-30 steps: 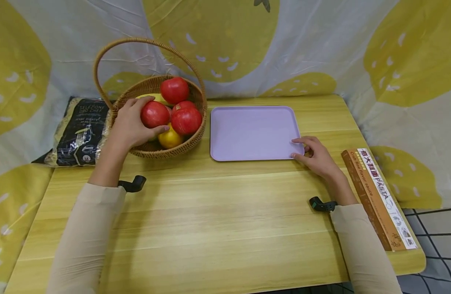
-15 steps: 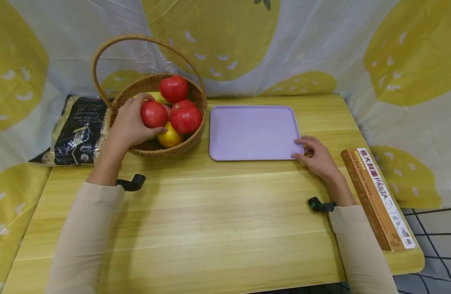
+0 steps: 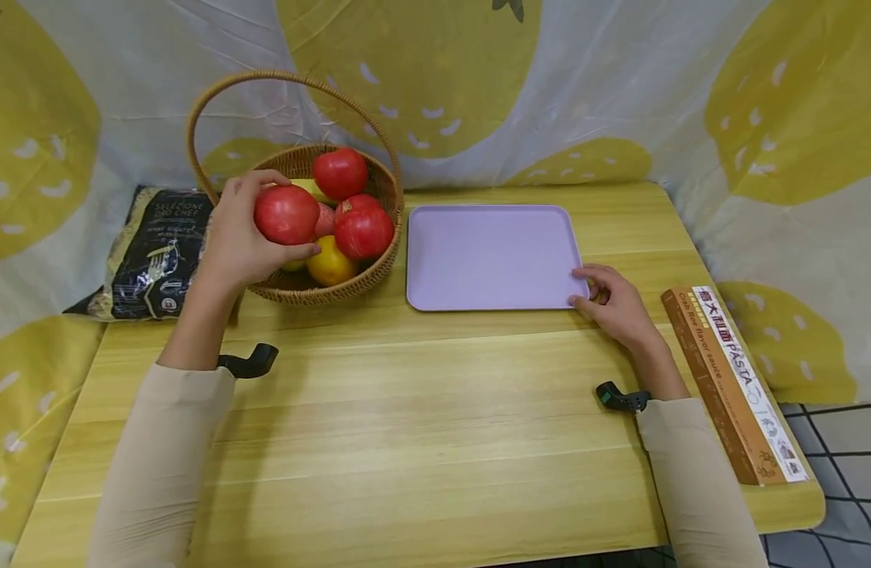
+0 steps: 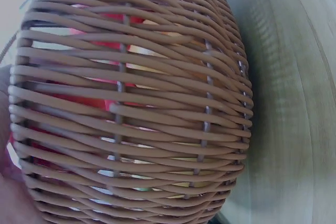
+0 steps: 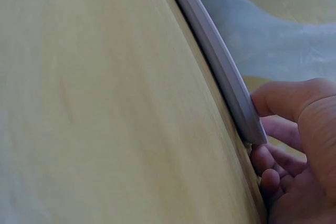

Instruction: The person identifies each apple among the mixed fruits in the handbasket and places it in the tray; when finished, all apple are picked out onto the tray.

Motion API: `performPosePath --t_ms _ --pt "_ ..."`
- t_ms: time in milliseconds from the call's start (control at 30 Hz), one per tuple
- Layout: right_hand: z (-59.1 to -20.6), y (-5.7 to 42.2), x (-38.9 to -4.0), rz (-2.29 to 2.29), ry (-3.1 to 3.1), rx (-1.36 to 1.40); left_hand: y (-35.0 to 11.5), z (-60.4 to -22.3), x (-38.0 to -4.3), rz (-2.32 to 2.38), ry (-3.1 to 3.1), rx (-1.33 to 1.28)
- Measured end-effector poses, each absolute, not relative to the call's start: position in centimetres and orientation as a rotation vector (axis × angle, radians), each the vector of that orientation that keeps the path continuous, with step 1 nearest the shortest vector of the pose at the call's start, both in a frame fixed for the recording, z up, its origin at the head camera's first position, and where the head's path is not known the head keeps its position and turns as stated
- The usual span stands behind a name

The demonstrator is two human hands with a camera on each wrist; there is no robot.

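Gleaming, a round red fruit (image 3: pixel 286 214) is grasped between thumb and fingers of the left hand (image 3: pixel 238 233), at the left side of the wicker basket (image 3: pixel 315 296). Further right, the right hand (image 3: pixel 614 306) pinches the lavender tray (image 3: pixel 488 256) at its near right corner.

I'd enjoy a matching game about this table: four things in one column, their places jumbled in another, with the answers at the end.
Things
1. Tray
2. Bag
3. Leftmost red fruit
4. Box

Places
A. In the grip of the left hand
B. Along the right edge of the table
C. Touched by the right hand
D. Just left of the basket

Pairs: 1-C, 2-D, 3-A, 4-B
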State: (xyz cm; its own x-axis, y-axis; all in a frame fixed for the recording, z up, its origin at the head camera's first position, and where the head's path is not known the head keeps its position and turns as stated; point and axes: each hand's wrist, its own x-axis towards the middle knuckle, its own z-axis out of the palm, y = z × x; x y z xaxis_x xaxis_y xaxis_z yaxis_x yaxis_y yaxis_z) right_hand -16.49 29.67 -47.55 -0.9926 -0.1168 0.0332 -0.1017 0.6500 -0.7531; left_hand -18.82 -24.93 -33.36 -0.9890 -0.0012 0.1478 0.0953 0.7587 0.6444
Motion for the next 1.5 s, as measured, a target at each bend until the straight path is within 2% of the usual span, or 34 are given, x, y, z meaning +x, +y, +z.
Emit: performPosePath --t_ms 267,567,967,1333,1500 --pt "-47.5 29.4 -16.4 -1.322 2.819 -0.16 -23.5 -32.4 -17.9 -1.216 -2.584 -0.076" --pt "-47.3 29.1 -16.3 -1.347 2.794 -0.171 -19.9 -29.7 -15.7 -1.445 -2.417 -0.105" --pt "-47.0 29.4 -16.5 -1.34 2.789 -0.16 -14.3 -29.1 -15.6 -1.506 -2.328 -0.459" --pt "-47.8 29.5 -16.5 -1.336 2.793 -0.14 -8.8 -33.7 -17.8 -1.545 -2.378 -0.615" --pt "-47.4 29.4 -16.4 -1.341 2.816 -0.158 -6.3 -35.4 -18.0 -1.715 -2.394 -0.62"
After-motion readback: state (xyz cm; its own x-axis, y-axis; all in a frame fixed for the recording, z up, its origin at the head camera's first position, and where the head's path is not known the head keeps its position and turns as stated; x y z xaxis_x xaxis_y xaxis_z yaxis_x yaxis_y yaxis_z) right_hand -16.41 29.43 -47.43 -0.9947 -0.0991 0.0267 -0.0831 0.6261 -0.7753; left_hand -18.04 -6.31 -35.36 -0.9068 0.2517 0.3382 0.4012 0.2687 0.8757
